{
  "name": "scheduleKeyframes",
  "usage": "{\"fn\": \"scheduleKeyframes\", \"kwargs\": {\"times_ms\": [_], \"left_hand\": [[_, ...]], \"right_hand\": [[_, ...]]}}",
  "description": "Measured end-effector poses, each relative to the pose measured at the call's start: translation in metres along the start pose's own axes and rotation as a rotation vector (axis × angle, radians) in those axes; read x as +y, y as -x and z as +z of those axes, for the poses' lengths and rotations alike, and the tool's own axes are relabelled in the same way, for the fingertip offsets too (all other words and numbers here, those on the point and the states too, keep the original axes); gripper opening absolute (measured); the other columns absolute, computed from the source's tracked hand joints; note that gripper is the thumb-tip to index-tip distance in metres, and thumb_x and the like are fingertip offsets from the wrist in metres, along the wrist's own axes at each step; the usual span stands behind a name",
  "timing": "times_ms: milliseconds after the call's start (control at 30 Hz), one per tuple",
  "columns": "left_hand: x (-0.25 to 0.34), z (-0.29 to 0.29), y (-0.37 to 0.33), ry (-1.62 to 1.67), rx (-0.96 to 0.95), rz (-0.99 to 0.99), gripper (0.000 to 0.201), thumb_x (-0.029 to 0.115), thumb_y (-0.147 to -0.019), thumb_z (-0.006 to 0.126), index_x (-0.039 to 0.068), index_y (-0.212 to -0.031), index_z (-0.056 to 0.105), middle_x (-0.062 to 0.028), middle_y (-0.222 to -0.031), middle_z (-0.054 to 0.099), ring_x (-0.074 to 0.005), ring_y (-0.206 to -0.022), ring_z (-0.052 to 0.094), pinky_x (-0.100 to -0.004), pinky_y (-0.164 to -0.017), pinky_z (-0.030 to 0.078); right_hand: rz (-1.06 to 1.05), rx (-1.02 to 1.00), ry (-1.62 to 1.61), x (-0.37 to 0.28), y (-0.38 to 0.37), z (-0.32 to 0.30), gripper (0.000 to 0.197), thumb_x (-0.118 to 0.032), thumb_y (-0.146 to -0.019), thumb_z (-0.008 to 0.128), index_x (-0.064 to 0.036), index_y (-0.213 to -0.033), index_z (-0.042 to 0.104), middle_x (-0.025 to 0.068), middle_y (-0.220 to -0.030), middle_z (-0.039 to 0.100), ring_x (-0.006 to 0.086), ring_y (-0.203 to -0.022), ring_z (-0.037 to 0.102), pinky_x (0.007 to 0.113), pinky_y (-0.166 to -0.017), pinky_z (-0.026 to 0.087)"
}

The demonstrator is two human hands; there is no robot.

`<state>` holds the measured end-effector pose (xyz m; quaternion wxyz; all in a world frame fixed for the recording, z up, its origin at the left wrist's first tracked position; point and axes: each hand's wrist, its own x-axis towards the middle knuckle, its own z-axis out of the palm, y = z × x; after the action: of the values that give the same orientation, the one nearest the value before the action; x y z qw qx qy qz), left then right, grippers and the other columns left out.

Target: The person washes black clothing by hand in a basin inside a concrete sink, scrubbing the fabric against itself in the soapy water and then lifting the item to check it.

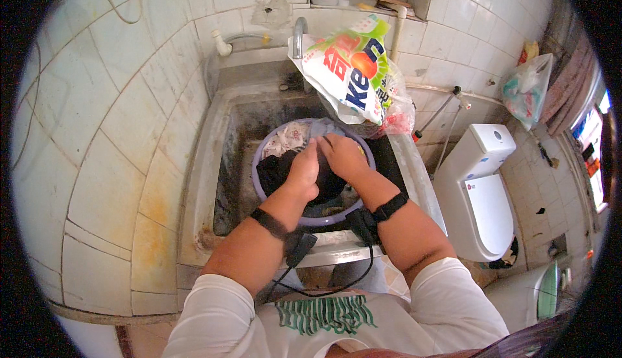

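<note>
Down at the sink's near edge, I have both hands, left hand (303,171) and right hand (343,156), clenched on dark cloth (275,170) in the purple basin (311,217), which could tip if I press unevenly.

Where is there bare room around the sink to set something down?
The sink's left rim, between the tiled wall and the basin, is bare. The right rim by the detergent bag is crowded, and both hands fill the purple basin.
</note>
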<state>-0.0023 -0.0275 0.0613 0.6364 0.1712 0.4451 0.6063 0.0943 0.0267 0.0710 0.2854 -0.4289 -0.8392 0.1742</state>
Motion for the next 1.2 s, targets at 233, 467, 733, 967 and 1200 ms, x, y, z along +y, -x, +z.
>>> {"fn": "scheduleKeyframes", "kwargs": {"times_ms": [233,467,733,967,1200], "left_hand": [[-0.012,-0.03,-0.028,0.108,-0.08,-0.032,0.042,0.043,-0.092,0.04,0.009,-0.111,0.056,-0.0091,-0.109,0.061,-0.0232,-0.1,0.057,-0.0386,-0.084,0.046],[-0.01,-0.015,-0.027,-0.048,-0.064,-0.097,0.053,0.045,-0.094,0.036,0.005,-0.126,0.046,-0.0113,-0.135,0.042,-0.0237,-0.125,0.037,-0.0386,-0.1,0.029],[-0.006,-0.018,-0.02,0.044,-0.153,0.015,0.043,0.043,-0.094,0.036,0.008,-0.106,0.056,-0.0101,-0.105,0.062,-0.0246,-0.095,0.059,-0.0398,-0.083,0.046],[-0.006,-0.013,-0.019,0.057,-0.089,-0.019,0.042,0.044,-0.092,0.041,0.008,-0.105,0.057,-0.0093,-0.106,0.062,-0.0224,-0.096,0.059,-0.0395,-0.081,0.048],[-0.002,-0.004,-0.008,-0.008,0.017,-0.004,0.044,0.042,-0.093,0.042,0.005,-0.112,0.054,-0.0095,-0.11,0.059,-0.0233,-0.098,0.057,-0.0376,-0.083,0.045]], "right_hand": [[-0.244,-0.07,-0.149,-0.024,0.012,-0.006,0.037,-0.032,-0.088,0.051,0.0015,-0.075,0.057,0.0252,-0.077,0.058,0.0431,-0.076,0.055,0.047,-0.064,0.043],[-0.158,0.107,-0.057,0.008,0.0,0.005,0.033,-0.03,-0.09,0.048,0.0003,-0.08,0.057,0.027,-0.077,0.057,0.0446,-0.076,0.054,0.049,-0.066,0.042],[-0.242,0.067,-0.031,-0.025,0.012,-0.01,0.032,-0.031,-0.088,0.048,-0.0021,-0.081,0.058,0.0227,-0.073,0.06,0.0429,-0.07,0.057,0.05,-0.066,0.045],[-0.284,0.104,-0.047,-0.005,0.003,0.002,0.033,-0.029,-0.09,0.048,0.001,-0.083,0.057,0.0255,-0.078,0.058,0.0447,-0.077,0.054,0.048,-0.068,0.043],[-0.098,0.071,-0.079,0.006,-0.001,0.007,0.035,-0.032,-0.089,0.047,-0.0004,-0.082,0.059,0.0237,-0.078,0.06,0.0431,-0.076,0.058,0.05,-0.071,0.045]]}}
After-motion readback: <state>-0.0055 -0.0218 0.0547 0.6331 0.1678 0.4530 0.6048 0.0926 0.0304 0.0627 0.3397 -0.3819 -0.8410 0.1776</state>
